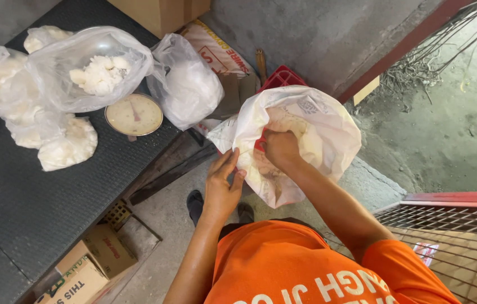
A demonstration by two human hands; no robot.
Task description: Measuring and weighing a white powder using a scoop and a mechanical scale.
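A large white sack stands open in front of me, resting on a red crate. My left hand grips the sack's near rim and holds it open. My right hand reaches down inside the sack's mouth, fingers closed among the white material there; what they hold is hidden. On the dark table to the left, a clear plastic bag of white lumps sits on a round dial scale.
Several more clear bags of white material lie on the dark ribbed table, and another bag sits by the scale. Cardboard boxes stand under the table. A red metal grille is at right. Grey concrete floor lies beyond.
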